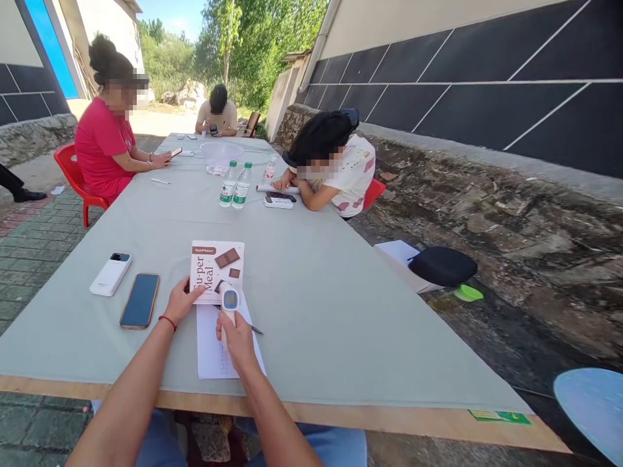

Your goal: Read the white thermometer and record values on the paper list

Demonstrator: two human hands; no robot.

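Both forearms (129, 383) converge forward: my right hand (239, 336) clamps a white thermometer (230, 299); my left hand (182, 301), beside it, grips a box (207, 254).

A grey-green cloth (350, 311) covers the long table (341, 416), leaving a strip of bare wood along the near edge, a green sticker (500, 417) at its right end. On the near part lie a white device (111, 275), a phone (139, 301) just beside it and a sheet (207, 350) — a pen (257, 329) sticks out past its right side. Farther down, two green-capped bottles (241, 188) stand upright together, near a translucent basin (221, 152), a third bottle (269, 170) and another white device (278, 203).
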